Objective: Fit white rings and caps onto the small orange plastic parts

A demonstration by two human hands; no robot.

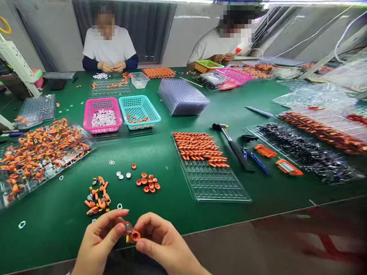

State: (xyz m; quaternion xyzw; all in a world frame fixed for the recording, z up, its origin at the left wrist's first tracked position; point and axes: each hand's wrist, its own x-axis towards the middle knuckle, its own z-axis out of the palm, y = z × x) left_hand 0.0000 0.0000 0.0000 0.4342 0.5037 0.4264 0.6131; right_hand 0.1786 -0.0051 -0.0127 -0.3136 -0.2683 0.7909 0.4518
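Close to the table's front edge, my left hand [99, 238] pinches a small orange part with a grey disc [128, 227] and a bit of yellow. My right hand [164, 240] grips a small orange cup [135, 236], hollow side showing, right against that part. Whether the two are joined I cannot tell. Beyond my left hand lies a loose pile of orange parts with yellow ends and grey discs [99, 196]. Several orange cups [147, 182] are grouped past my right hand, and a few white discs [128, 175] lie beside them.
At left is a clear tray heaped with orange parts [43, 152]. A pink basket [87, 118], a teal basket [156, 116] and stacked clear trays [183, 97] stand behind. To the right are a part-filled tray [218, 187], a hammer [236, 151] and pliers [259, 163]. Two people sit opposite.
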